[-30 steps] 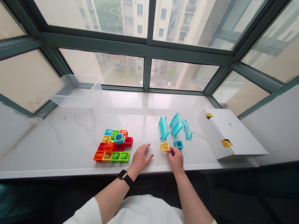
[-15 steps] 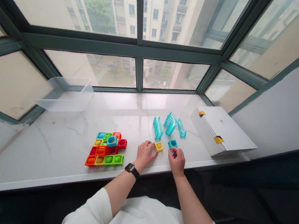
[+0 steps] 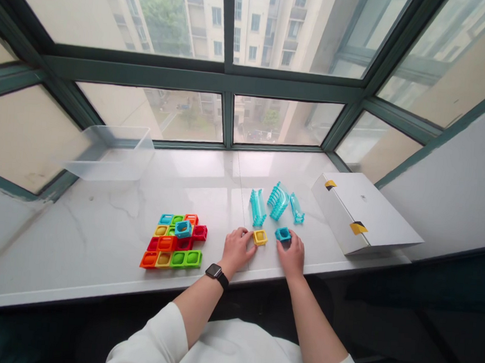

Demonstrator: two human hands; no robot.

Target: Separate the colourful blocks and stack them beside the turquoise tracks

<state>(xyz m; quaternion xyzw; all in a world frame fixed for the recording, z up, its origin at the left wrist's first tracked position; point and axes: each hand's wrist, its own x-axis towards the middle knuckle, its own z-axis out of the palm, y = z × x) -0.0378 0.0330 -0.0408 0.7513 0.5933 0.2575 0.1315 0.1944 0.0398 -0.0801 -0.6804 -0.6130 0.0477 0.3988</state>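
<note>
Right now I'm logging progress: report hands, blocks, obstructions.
Left hand at yellow square plastic block; right hand at blue plastic block, grips unclear. Translucent turquoise plastic pieces just beyond blocks. Nothing visible between hands and blocks.

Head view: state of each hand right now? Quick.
Left hand: fingers at the edge of the yellow block; whether its grip is closed can't be told.
Right hand: grip closed on the loose blue block.

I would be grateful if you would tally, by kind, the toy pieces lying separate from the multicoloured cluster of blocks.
Yellow block: 1
Blue block: 1
Translucent turquoise track pieces: 3
Total: 5
</note>
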